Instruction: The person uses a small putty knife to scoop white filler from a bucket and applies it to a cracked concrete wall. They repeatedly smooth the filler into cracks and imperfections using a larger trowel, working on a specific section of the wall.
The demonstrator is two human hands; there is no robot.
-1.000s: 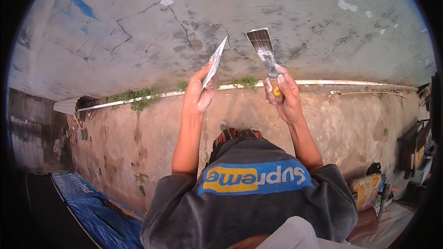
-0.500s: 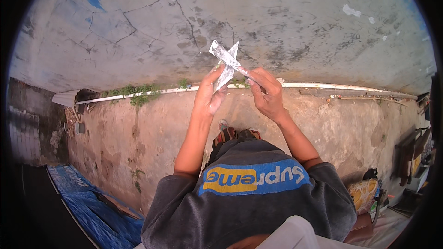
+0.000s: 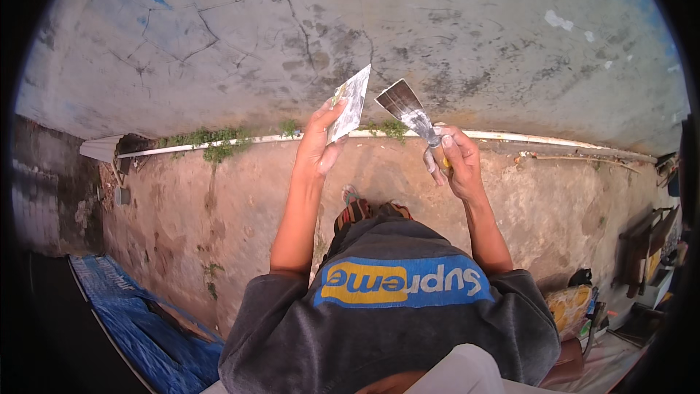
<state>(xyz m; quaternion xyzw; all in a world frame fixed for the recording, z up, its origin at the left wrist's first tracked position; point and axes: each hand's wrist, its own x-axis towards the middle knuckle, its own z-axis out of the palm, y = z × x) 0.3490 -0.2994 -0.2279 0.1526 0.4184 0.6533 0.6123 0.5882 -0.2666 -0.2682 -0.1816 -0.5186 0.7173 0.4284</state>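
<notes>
My left hand (image 3: 319,135) grips a flat, pale plate (image 3: 351,104) smeared with white paste, fingers behind it and thumb on its face. In my right hand (image 3: 457,159) is a putty knife (image 3: 408,111), held by its yellowish handle. Its wide blade points up and to the left, dark near the tip, with white paste lower down. The blade and the plate are apart. Both are raised in front of a grey wall (image 3: 467,44) with dark cracks and stains. White smears mark my fingers.
A white pipe (image 3: 525,138) runs along the wall's foot, with green weeds (image 3: 219,144) beside it. Stained concrete floor (image 3: 182,211) lies below. A blue tarp (image 3: 138,321) is at the lower left. Wooden items (image 3: 642,248) and a yellowish board (image 3: 569,306) stand at the right.
The putty knife, earlier crossing the plate, has moved right and away from it, its blade turned to show a dark face. My left hand has shifted slightly left with the plate.
</notes>
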